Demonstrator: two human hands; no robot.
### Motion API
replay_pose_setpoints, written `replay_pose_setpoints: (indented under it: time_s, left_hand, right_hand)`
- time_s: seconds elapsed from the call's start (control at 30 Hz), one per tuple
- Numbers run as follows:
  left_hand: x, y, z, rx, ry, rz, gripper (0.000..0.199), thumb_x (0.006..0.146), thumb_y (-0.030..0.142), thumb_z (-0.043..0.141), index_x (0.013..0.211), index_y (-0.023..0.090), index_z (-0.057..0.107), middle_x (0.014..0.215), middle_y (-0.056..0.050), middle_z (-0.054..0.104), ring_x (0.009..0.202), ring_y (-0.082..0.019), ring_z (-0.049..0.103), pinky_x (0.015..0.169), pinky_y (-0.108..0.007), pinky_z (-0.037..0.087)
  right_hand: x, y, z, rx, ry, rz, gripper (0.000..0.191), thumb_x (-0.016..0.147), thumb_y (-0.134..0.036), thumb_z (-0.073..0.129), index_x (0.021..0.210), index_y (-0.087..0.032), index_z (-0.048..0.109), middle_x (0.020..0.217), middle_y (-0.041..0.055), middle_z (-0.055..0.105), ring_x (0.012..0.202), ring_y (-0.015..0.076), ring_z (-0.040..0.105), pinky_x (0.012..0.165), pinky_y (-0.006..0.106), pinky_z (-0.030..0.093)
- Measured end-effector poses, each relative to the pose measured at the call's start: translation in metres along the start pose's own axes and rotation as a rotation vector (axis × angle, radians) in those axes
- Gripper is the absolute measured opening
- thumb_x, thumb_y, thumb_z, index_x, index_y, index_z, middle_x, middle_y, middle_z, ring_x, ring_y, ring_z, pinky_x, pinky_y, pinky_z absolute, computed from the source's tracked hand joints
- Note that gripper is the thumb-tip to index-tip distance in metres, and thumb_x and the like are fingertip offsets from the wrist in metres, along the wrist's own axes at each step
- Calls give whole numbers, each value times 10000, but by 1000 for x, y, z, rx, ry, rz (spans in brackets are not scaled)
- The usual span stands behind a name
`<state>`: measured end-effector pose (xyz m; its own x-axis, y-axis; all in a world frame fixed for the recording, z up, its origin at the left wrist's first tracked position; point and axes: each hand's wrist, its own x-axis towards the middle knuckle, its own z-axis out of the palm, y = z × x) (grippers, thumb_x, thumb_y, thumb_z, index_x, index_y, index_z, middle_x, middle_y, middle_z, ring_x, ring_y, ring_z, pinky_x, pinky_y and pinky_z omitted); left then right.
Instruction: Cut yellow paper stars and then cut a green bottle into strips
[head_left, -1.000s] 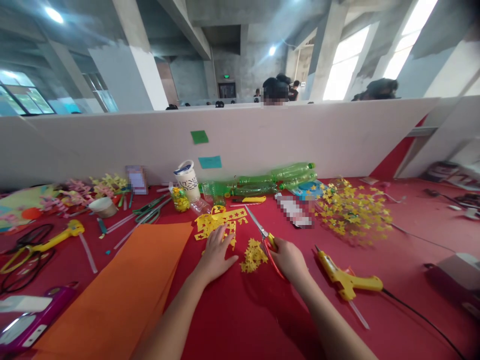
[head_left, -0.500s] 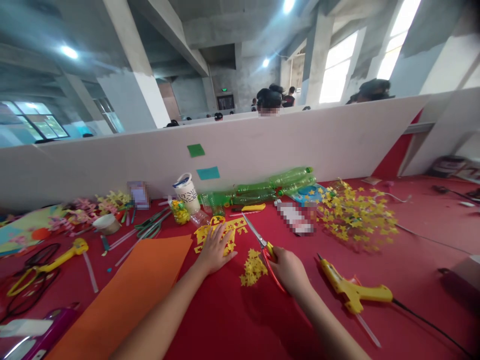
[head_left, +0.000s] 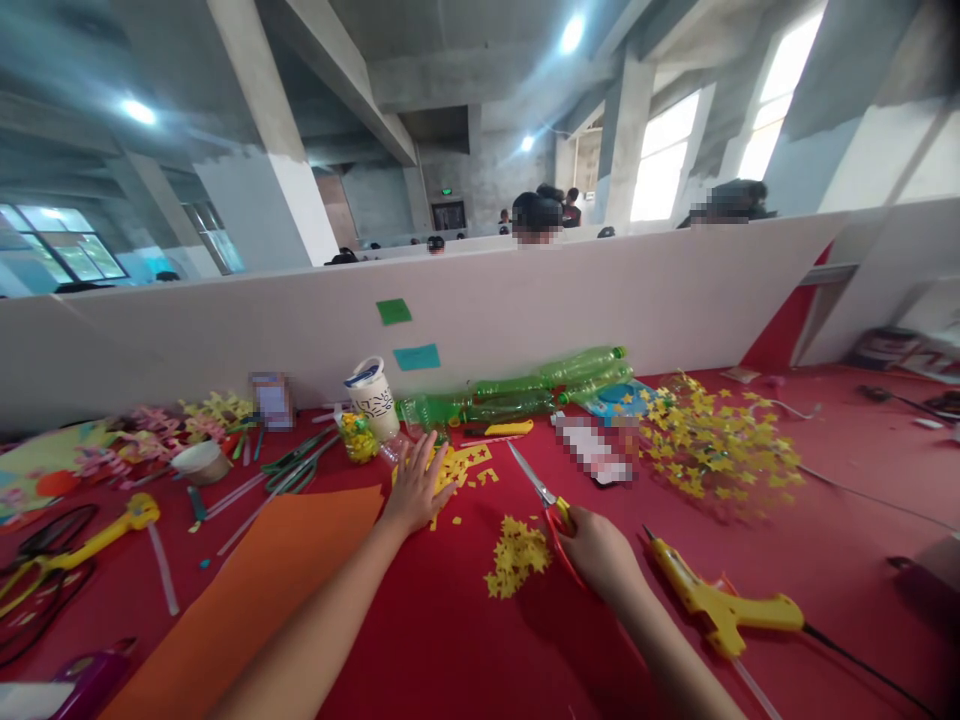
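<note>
My left hand [head_left: 417,486] lies with fingers spread over yellow paper scraps [head_left: 454,466] that have star-shaped holes cut in them. Part of the scraps is hidden under the palm. My right hand [head_left: 598,548] is wrapped round the handles of a pair of scissors [head_left: 545,487] with red and yellow grips. The scissors' blades look closed and point away from me to the left. Between the two hands, nearer the scissors, sits a small pile of yellow paper stars [head_left: 516,558] on the red table [head_left: 450,640].
An orange sheet [head_left: 300,560] lies left. Yellow hot glue gun [head_left: 720,595] rests at right, with a spray of yellow stars [head_left: 712,440] behind it. Green plastic bottles [head_left: 525,390], a white cup [head_left: 373,400] and a yellow cutter knife [head_left: 508,428] line the white partition [head_left: 225,330].
My left hand has moved away from me with the scraps under it, leaving a few small bits behind. My right hand and the scissors have shifted slightly right, away from the star pile.
</note>
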<state>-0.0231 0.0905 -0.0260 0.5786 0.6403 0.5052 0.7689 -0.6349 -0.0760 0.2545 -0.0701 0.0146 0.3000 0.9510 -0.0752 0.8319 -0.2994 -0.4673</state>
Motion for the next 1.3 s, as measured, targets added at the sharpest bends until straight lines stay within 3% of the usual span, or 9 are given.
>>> replay_pose_setpoints:
  time_s: [0.23,0.43,0.57,0.67,0.8,0.97,1.13,1.3]
  left_hand:
    - [-20,1,-9,-104,-138,201,842,813,640,504,1503,241,234,1575,-149,207,1446,-348,159,1150,-591,54]
    - [5,13,-6,-83,-14,-56,673,898,500,463,1476,192,309,1558,-189,225,1439,-342,186,1142,-589,115]
    - [19,37,-8,-178,-140,242,418,931,409,444,1334,336,522,1575,-63,233,1447,-290,190,1157,-567,107]
    - [21,44,-3,-178,-221,274,402,911,449,469,1276,322,579,1568,-53,263,1448,-283,194,1162,-562,105]
    - [22,41,-1,-124,-132,65,392,895,424,493,1191,208,631,1555,-116,281,1438,-323,207,1154,-584,119]
    - [7,51,-17,-134,39,-22,412,924,400,436,1264,202,558,1546,-137,272,1432,-322,213,1153,-557,176]
    - [-15,48,-11,-124,-19,178,519,919,424,450,1399,231,415,1520,-134,330,1431,-307,230,1164,-553,141]
    - [-13,36,4,-118,31,109,525,914,385,459,1406,211,403,1507,-151,354,1419,-314,265,1167,-559,110]
  right_hand:
    - [7,5,-1,0,8,57,143,796,-344,544,763,-206,560,745,60,668,682,210,603,516,239,256]
    - [7,7,2,9,34,54,152,801,-345,531,732,-209,535,724,55,664,656,202,591,514,238,258]
    - [8,9,1,5,53,72,188,809,-379,533,736,-207,550,725,59,667,659,205,594,519,239,265]
    - [9,10,0,-1,64,75,187,815,-372,523,743,-205,564,727,58,669,660,202,596,521,241,265]
    - [8,9,-1,-21,70,79,199,822,-382,516,761,-202,574,741,62,677,671,204,606,518,246,258]
    - [6,8,-3,-50,64,55,166,807,-353,534,778,-199,592,776,65,693,689,206,620,527,251,252]
    - [4,9,-5,-92,69,58,179,818,-350,521,816,-192,605,811,77,709,709,215,637,539,254,271]
    - [2,6,-12,-153,63,44,169,820,-315,518,856,-189,625,849,87,721,763,224,657,563,256,302]
